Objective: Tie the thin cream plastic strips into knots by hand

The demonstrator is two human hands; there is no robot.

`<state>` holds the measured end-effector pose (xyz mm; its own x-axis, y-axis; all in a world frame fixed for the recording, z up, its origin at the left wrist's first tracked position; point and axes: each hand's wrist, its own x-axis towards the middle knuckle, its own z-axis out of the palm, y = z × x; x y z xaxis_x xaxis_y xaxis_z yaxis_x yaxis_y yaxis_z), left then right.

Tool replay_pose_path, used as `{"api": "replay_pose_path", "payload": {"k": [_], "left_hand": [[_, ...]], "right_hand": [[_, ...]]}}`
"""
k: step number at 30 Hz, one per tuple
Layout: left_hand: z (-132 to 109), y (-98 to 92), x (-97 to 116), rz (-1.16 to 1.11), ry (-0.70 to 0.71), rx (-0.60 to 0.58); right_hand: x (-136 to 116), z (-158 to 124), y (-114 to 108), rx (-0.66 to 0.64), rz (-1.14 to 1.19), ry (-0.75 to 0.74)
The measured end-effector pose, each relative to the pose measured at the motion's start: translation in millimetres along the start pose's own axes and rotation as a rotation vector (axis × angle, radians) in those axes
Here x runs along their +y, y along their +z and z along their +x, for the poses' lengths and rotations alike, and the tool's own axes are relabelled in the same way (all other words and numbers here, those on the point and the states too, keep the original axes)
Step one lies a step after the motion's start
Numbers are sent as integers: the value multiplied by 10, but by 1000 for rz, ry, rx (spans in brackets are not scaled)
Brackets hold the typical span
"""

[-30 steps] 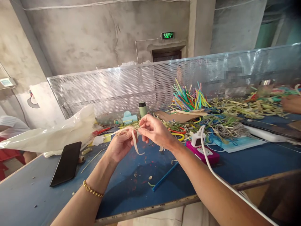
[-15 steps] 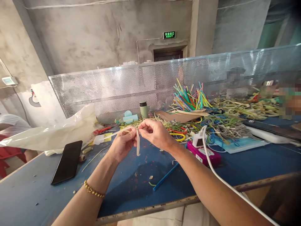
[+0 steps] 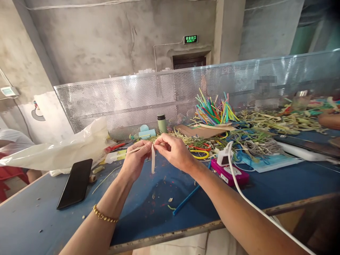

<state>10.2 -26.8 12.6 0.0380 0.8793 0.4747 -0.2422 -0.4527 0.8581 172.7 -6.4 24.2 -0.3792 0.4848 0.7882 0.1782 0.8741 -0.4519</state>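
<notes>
My left hand (image 3: 136,159) is closed in a pinch on a pale, flat plant-fibre strip (image 3: 153,161), whose tail hangs down between my hands above the table. Another pale length lies across the left fingers. Opposite it, my right hand (image 3: 174,150) pinches at the top of the same strip, its fingertips almost meeting the left ones. The exact grip point is hidden by the fingers. Below them, a blue stick (image 3: 187,200) rests on the blue table (image 3: 148,219).
At left are a black phone (image 3: 75,184) and a plastic bag (image 3: 87,141). Behind stand a green bottle (image 3: 162,124) and colourful pipe-cleaner-like stems (image 3: 214,109). A magenta box (image 3: 231,173) with a white cable (image 3: 245,198) sits right. Another person's arm (image 3: 329,121) enters at the right edge.
Both hands have shifted slightly left, still pinching together. The left hand has turned, and the pale length that stuck out to its left now lies along its fingers.
</notes>
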Motion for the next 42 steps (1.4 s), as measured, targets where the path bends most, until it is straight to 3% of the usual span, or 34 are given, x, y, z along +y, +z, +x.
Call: {"api": "replay_pose_path", "payload": {"k": [6, 12, 24, 31, 42], "left_hand": [[0, -2, 8, 193, 96, 53], [-4, -14, 24, 469, 204, 152], [25, -40, -3, 129, 32, 34], [-6, 30, 36, 20, 53, 7], [-10, 53, 29, -32, 44, 11]], "right_hand": [[31, 19, -25, 19, 9, 88], [45, 25, -30, 67, -68, 29], [19, 13, -7, 49, -116, -56], [20, 10, 3, 57, -10, 54], [9, 5, 17, 88, -5, 89]]}}
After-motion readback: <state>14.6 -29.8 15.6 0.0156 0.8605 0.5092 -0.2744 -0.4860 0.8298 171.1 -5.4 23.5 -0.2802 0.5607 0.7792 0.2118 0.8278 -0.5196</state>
